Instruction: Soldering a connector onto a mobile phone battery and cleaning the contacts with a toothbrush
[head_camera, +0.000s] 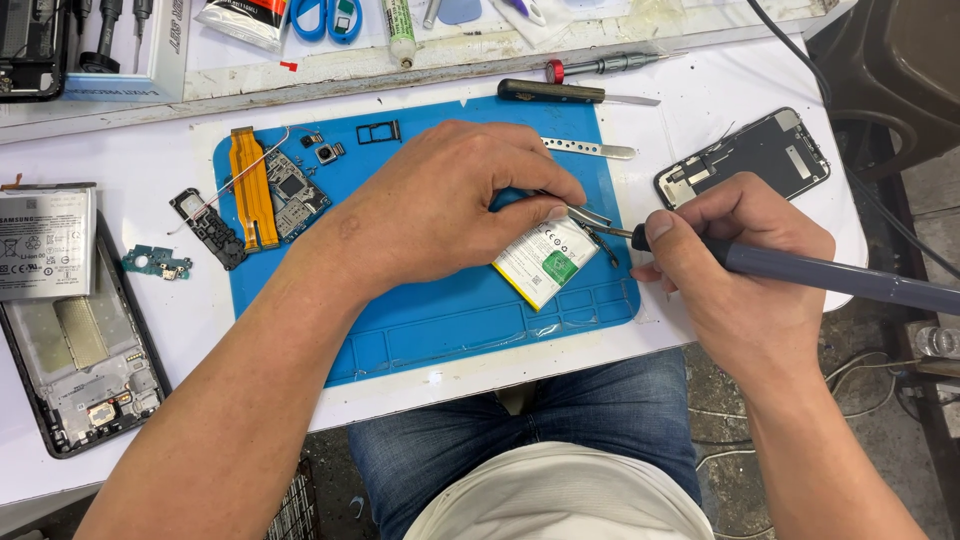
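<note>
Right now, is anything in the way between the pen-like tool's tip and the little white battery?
Nothing visible blocks it. The soldering iron in the right hand points at the battery edge, where the left hand holds tweezers.

Rubber, plastic and bare metal on a white tabletop (760, 90)

The blue work mat (450, 320) looks matt and rubbery; the battery (545, 262) has a smooth, glossy white wrap; the tweezers (585, 215) are shiny metal; the soldering iron (830, 275) has a matt grey plastic handle; the orange flex cable (252, 188) is slick film.
</note>
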